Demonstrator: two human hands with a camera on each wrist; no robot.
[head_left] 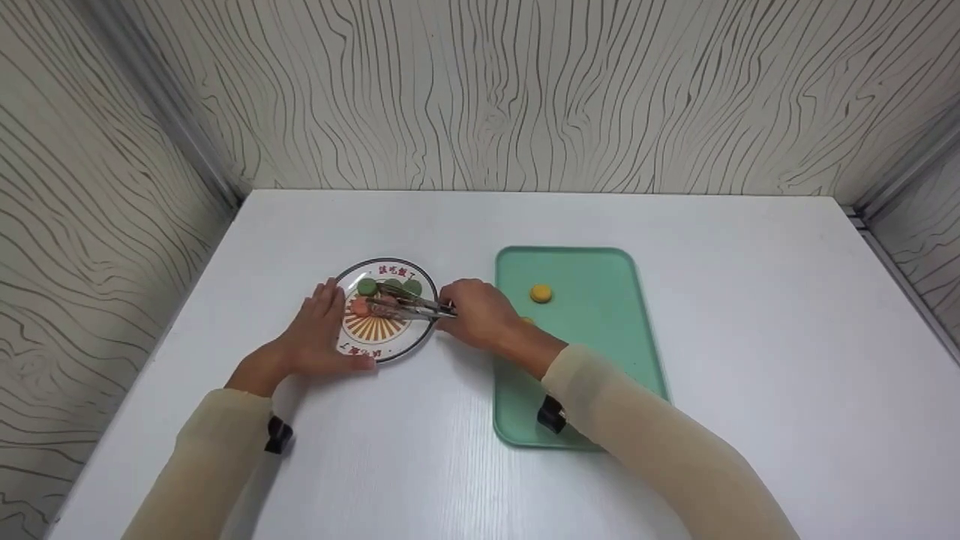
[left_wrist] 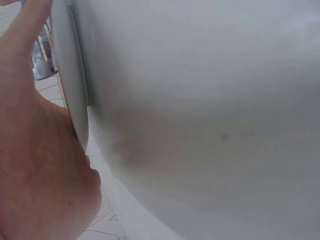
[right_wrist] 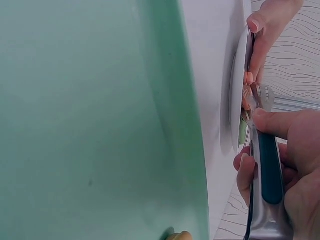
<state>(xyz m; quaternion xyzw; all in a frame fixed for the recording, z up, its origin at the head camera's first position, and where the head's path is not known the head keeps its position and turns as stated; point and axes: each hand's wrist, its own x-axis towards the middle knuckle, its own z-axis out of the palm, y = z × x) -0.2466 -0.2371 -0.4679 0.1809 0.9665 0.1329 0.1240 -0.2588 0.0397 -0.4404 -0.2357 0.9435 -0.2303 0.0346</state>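
Observation:
My right hand (head_left: 480, 313) holds metal tongs (right_wrist: 265, 215) with a dark teal grip inlay, and their tips reach over a round white plate (head_left: 409, 341) with a dark rim and red lettering. On the plate lie green macarons (head_left: 367, 287) along the far side and pinkish-orange macarons (head_left: 361, 306) in the middle. The tong tips are among them; whether they pinch one I cannot tell. My left hand (head_left: 319, 337) rests against the plate's left edge, fingers extended along the rim and thumb at the near edge. In the left wrist view that hand (left_wrist: 45, 150) touches the plate's side (left_wrist: 72, 75).
Right of the plate lies a green rectangular tray (head_left: 592, 330), partly under my right forearm. A yellow macaron (head_left: 541, 293) sits on it, and another yellow piece (head_left: 528, 320) is mostly hidden by my wrist. Patterned panels (head_left: 525, 97) stand behind the white table (head_left: 750, 337).

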